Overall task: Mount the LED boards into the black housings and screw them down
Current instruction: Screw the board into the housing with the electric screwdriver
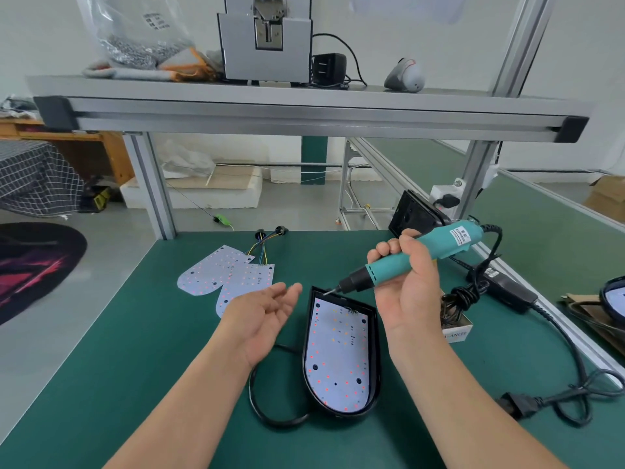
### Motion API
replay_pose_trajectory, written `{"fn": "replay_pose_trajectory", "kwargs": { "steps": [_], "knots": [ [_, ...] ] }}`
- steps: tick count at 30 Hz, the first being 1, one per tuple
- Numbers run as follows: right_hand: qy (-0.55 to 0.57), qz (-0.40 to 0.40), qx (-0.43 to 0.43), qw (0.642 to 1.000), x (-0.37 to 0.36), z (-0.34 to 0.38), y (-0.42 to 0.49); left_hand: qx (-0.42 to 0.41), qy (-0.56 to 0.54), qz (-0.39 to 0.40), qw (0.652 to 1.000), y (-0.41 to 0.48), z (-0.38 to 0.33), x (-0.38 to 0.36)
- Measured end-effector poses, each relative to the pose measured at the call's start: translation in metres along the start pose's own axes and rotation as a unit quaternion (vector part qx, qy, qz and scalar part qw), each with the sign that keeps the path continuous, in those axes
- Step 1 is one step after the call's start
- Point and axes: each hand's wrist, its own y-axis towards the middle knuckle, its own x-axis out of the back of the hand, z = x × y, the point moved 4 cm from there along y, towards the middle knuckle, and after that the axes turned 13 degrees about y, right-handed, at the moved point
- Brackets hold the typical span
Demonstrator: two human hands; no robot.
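Over the green mat [135, 367] the right hand [406, 286] grips the screwdriver [436, 252] and the left hand [263, 313] hovers open, empty; the thin board [338, 353] looks fragile, so steady the housing [341, 414].

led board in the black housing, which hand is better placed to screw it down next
Right. The right hand grips the teal screwdriver, its bit poised over the top corner of the black housing, by the seated LED board. The left hand is open, palm up, holding nothing.

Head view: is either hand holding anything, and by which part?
The right hand grips the teal electric screwdriver around the middle of its barrel; the left hand is open and holds nothing.
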Motion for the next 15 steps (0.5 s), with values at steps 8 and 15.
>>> {"fn": "replay_pose_trajectory", "kwargs": {
  "steps": [8,15],
  "knots": [
    [-0.001,0.016,-0.021,1.0,0.01,0.0,-0.01,-0.043,0.07,-0.027,0.996,-0.001,0.001,0.001],
    [-0.003,0.02,-0.024,1.0,0.009,0.002,-0.014,-0.073,0.149,-0.051,0.985,-0.001,-0.005,0.004]
  ]
}}
